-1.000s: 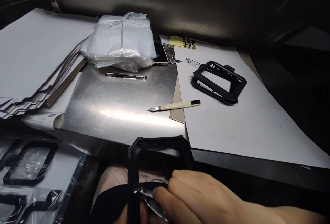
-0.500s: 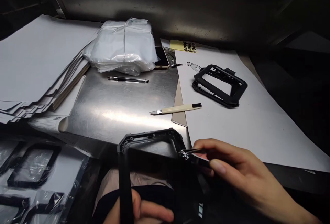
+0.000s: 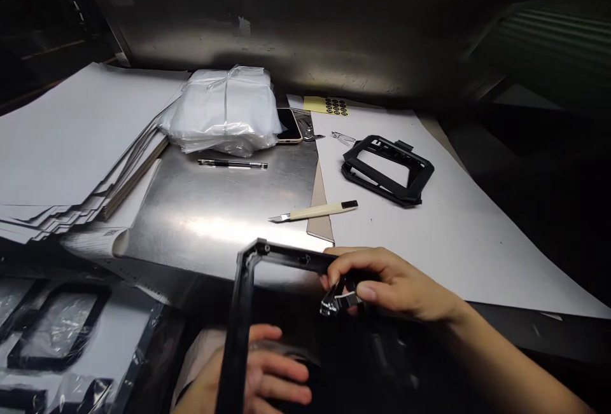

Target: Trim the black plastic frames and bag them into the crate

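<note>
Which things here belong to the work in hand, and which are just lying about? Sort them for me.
Likely in the work:
black frame
shiny metal tool, in the right hand's grip
second frame, perhaps, though untouched

Apparently just lying about:
pen
phone
bundle of plastic bags
sticker sheet
knife, possibly a spare tool

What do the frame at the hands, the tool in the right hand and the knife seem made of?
Frame: probably black plastic, satin, judging by soft highlights and moulded-looking detail.
Tool: likely polished metal, from its sharp, bright glints.
Knife: silvery, shiny blade suggests metal; the smooth, even cream handle could be plastic or painted wood.
</note>
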`<state>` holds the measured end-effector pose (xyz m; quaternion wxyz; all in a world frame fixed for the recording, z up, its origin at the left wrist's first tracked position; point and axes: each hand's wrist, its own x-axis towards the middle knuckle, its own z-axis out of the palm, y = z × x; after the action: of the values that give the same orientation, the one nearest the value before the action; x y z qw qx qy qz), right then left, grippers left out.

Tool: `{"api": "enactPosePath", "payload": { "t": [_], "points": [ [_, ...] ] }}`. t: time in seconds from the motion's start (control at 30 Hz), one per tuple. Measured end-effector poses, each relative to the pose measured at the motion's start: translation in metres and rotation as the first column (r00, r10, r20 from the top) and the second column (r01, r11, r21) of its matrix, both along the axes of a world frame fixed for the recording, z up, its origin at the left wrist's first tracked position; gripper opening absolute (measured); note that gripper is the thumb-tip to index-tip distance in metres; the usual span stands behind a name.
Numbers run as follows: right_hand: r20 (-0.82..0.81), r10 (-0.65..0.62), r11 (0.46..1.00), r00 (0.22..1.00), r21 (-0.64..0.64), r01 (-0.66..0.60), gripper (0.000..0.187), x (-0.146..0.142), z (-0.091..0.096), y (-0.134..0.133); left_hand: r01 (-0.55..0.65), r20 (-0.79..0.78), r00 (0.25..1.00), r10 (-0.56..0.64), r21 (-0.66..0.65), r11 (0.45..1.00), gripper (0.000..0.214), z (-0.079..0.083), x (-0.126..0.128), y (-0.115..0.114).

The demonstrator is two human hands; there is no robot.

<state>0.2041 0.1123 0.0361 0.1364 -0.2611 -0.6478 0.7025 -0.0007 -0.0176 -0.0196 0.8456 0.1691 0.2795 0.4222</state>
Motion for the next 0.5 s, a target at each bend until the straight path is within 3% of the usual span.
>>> {"api": "enactPosePath", "payload": {
  "t": [0.07,0.13,0.23,0.3,0.37,0.43,0.5],
  "points": [
    [0.065,0.224,0.968,0.972,0.105,-0.230,0.017,-0.003,0.007,0.011,0.004,0.019,1.000,-0.004,-0.017,1.000,0.051,0.008,-0.011,0.008],
    [0.156,0.361,0.896,0.919,0.216,-0.388,0.016,-0.011,0.012,0.015,-0.008,0.014,1.000,0.009,-0.025,1.000,0.067,0.019,-0.016,0.015],
    [0.220,0.398,0.835,0.891,0.315,-0.451,0.016,-0.020,0.018,0.012,-0.071,-0.073,0.995,0.061,-0.138,0.988,0.046,0.034,-0.012,0.017],
    [0.192,0.285,0.867,0.939,0.367,-0.338,0.014,-0.020,0.022,0.006,-0.223,-0.142,0.970,0.196,-0.207,0.953,0.031,0.039,-0.006,0.012],
    [0.134,0.024,0.884,0.991,0.459,-0.084,0.014,-0.017,0.025,-0.004,-0.408,-0.174,0.909,0.378,-0.193,0.893,0.026,0.040,-0.001,0.004],
    [0.094,-0.258,0.799,0.962,0.581,0.157,0.015,-0.015,0.025,-0.018,-0.531,-0.145,0.846,0.512,-0.161,0.832,0.023,0.039,0.003,-0.003],
    [0.090,-0.337,0.683,0.937,0.709,0.178,0.016,-0.020,0.021,-0.035,-0.583,-0.078,0.812,0.578,-0.152,0.798,0.019,0.039,0.006,-0.009]
  ]
}}
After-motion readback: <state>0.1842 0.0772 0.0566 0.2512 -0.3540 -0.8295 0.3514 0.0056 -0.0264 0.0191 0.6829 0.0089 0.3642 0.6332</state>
